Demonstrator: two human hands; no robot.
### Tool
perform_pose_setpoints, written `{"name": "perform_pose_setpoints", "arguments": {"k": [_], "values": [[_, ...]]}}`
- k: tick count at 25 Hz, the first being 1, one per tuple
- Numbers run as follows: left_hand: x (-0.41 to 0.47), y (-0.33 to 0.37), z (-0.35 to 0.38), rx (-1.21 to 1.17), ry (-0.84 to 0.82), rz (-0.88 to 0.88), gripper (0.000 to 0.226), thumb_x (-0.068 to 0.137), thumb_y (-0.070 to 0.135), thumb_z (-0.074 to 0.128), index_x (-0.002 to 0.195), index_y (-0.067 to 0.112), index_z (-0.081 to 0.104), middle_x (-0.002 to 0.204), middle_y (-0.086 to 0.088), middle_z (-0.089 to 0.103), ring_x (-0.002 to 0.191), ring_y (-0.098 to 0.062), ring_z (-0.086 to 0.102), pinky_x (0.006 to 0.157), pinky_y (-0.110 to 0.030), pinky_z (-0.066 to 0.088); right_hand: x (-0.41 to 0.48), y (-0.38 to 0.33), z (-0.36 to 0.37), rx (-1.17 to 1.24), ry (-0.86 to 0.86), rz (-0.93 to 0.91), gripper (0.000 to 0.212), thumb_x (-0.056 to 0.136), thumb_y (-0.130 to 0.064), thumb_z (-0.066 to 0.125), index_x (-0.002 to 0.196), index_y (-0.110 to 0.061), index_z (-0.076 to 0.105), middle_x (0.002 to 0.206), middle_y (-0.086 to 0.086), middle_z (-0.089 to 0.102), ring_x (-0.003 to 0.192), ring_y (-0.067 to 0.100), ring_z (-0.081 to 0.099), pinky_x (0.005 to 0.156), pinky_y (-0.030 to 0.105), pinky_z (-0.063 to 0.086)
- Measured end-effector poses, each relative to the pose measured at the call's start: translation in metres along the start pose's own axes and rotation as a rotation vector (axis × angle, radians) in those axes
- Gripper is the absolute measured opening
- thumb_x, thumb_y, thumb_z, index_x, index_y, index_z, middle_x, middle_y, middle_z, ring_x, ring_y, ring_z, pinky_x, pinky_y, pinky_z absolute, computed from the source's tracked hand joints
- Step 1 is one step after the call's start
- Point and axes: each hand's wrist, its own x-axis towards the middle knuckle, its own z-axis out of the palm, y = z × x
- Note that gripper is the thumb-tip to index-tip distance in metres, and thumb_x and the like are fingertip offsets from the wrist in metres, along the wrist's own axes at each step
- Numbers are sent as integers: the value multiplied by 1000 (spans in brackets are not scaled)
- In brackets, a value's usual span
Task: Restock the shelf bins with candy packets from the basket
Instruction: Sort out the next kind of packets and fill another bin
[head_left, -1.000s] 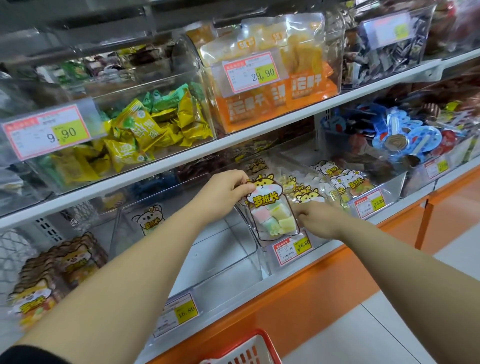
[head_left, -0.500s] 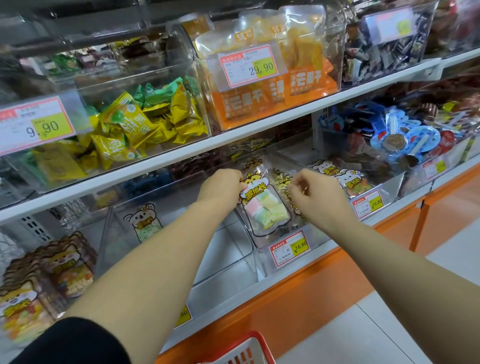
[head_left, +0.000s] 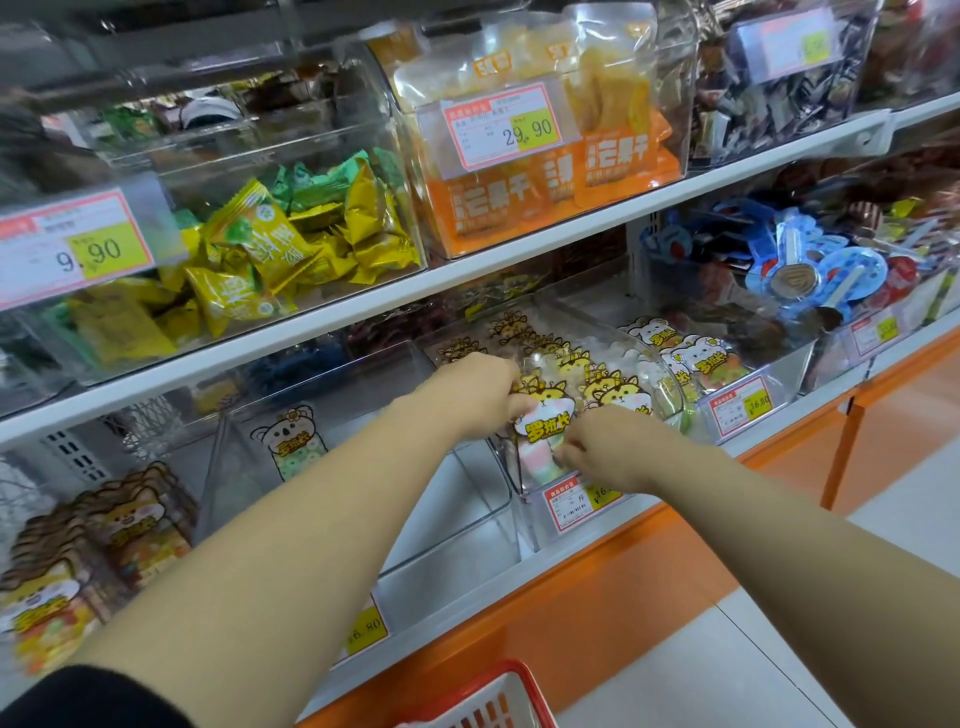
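Observation:
A clear candy packet (head_left: 544, 427) with a cartoon cat label and pastel sweets stands at the front of a clear shelf bin (head_left: 540, 519) on the lower shelf. My left hand (head_left: 475, 397) grips the packet's upper left edge. My right hand (head_left: 605, 449) pinches its lower right side, partly covering the bin's price tag. Several more cat-label packets (head_left: 597, 374) stand behind it in the same bin. The red basket (head_left: 488, 699) shows only its rim at the bottom edge.
Left of the bin, a clear bin (head_left: 467, 519) holds a single koala-label packet (head_left: 291, 441). Bear-label packets (head_left: 696, 358) fill the right neighbour. The upper shelf (head_left: 467, 280) carries bins of yellow-green sweets and orange bags. An orange base runs below.
My right hand dropped from the packets behind to the front packet's lower right side. My left hand stays on its top edge. The camera shifted slightly.

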Motion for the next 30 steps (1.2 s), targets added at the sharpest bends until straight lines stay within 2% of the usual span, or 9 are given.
{"name": "perform_pose_setpoints", "arguments": {"k": [4, 7, 9, 13, 18, 21, 24, 28, 30], "values": [[-10, 7, 18, 177, -144, 64, 33, 96, 51, 57, 99, 19, 55, 86, 4, 53, 91, -23, 53, 82, -37, 35, -6, -11, -13, 27, 325, 34, 28, 87, -37, 64, 72, -22, 46, 71, -2, 56, 74, 23, 59, 62, 30, 48], [-10, 8, 26, 157, -122, 40, 21, 97, 41, 58, 107, 22, 59, 95, 3, 57, 106, -25, 57, 107, -45, 28, -8, -14, -11, -59, 214, 96, 19, 90, -37, 61, 81, -23, 52, 83, -1, 62, 81, 23, 62, 70, 32, 54], [-11, 9, 29, 144, -69, 23, 22, 96, 42, 58, 105, 21, 60, 96, 3, 61, 99, -24, 57, 111, -47, 26, -9, -15, -6, -139, 62, 117, 25, 99, -42, 47, 91, -20, 56, 88, 2, 57, 82, 25, 58, 73, 33, 50], [-12, 15, 34, 190, 6, -4, 27, 95, 42, 59, 108, 19, 62, 98, 1, 65, 95, -25, 58, 108, -44, 30, -10, -22, -5, -254, -210, 22, 37, 107, -37, 21, 96, -14, 49, 84, 2, 43, 88, 27, 45, 79, 39, 38], [-13, 23, 38, 268, 63, 9, 20, 99, 30, 58, 88, 14, 54, 73, 0, 47, 83, -28, 53, 87, -37, 37, 0, -17, 2, -141, -283, 43, 37, 103, -35, 22, 86, -14, 49, 92, 7, 47, 90, 28, 45, 80, 39, 32], [-15, 25, 37, 262, 94, 33, 16, 100, 33, 57, 94, 18, 55, 89, -4, 60, 100, -28, 59, 92, -36, 37, 6, -21, -1, -3, -305, 97, 37, 104, -32, 33, 111, -10, 62, 87, 3, 54, 86, 25, 48, 80, 36, 41], [-10, 7, 14, -82, 78, -71, 32, 93, 53, 59, 110, 26, 56, 104, 4, 64, 101, -21, 58, 81, -32, 43, 6, -23, -2, 24, -333, 127, 39, 105, -37, 33, 111, -11, 62, 100, 8, 61, 83, 23, 48, 75, 35, 41], [8, -35, 12, -84, 179, -260, 35, 99, 44, 52, 126, 22, 54, 127, -6, 63, 115, -29, 59, 91, -39, 50, -3, -17, -12, -78, -40, 89, 40, 100, -46, 42, 78, -15, 52, 79, 4, 51, 83, 29, 56, 70, 35, 45], [16, -42, 21, -59, 131, -309, 30, 99, 35, 52, 122, 15, 57, 125, -11, 63, 112, -32, 60, 86, -37, 49, -5, -19, -23, 18, 214, 35, 23, 94, -40, 58, 89, -18, 52, 80, 3, 60, 79, 29, 61, 67, 34, 51]]}}
